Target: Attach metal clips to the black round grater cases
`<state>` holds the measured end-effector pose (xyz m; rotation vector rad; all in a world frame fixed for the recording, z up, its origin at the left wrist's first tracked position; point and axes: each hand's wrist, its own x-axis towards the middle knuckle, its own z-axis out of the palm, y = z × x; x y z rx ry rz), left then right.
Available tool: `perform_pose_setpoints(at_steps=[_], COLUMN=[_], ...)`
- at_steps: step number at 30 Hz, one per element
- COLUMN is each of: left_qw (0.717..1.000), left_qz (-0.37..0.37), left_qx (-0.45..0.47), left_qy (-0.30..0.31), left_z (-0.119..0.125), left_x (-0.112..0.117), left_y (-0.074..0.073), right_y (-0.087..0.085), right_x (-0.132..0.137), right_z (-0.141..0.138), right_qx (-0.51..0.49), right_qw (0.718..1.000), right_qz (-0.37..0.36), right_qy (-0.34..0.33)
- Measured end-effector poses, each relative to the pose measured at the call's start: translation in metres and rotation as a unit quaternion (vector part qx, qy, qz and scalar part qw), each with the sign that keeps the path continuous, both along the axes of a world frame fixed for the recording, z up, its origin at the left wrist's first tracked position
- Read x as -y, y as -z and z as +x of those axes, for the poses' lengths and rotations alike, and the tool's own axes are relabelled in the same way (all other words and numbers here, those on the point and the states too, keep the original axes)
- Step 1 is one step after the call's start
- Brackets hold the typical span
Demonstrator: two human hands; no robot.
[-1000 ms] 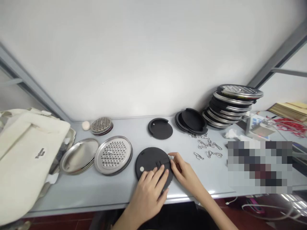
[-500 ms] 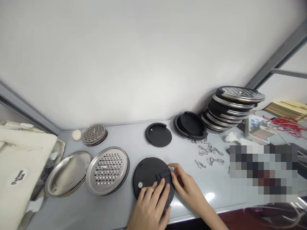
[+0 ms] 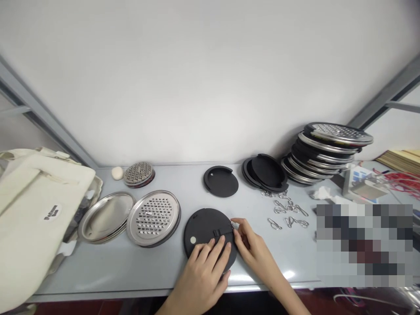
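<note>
A round black plastic disc (image 3: 206,225) lies in front of me on the table, with a pale dot and a small raised clasp on its face. My left hand (image 3: 205,271) rests on its near part, fingers stretched flat over it and the thumb by the near rim. At the disc's right edge, my right hand (image 3: 254,245) pinches a small metal wire clip (image 3: 232,225) between thumb and forefinger; the fingers hide most of it. More wire clips (image 3: 290,208) lie loose to the right.
Left of the disc are a metal grater plate (image 3: 154,218), shiny metal plates (image 3: 106,218) and a cream bag (image 3: 49,210). Behind lie a black holder (image 3: 221,181), stacked black holders (image 3: 267,173) and a tall pile of graters (image 3: 328,151). A blurred patch covers the right side.
My view has shifted, showing more of the bag and the table's front edge. Both hands keep nearly the same place on the disc.
</note>
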<state>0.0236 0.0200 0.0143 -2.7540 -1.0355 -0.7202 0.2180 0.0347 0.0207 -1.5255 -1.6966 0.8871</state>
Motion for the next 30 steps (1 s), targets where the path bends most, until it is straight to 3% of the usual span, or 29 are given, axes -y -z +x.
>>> perform_pose_setpoints(at_steps=[6, 24, 30], left_qw=[0.999, 1.0, 0.989], left_qz=[-0.012, -0.007, 0.068], left_qx=[-0.031, -0.009, 0.071], left_qy=[0.01, 0.02, 0.111], left_z=[-0.0023, -0.0007, -0.0076], left_x=[-0.0005, 0.001, 0.0051], left_y=[-0.0056, -0.0037, -0.004], right_y=[0.0, 0.0039, 0.0048], right_x=[0.001, 0.0029, 0.0032], right_z=[0.0013, 0.0046, 0.0052], right_qx=[0.0, 0.008, 0.012], right_qw=[1.0, 0.999, 0.998], right_qz=[0.002, 0.044, 0.059], right_qy=[-0.006, -0.017, -0.016])
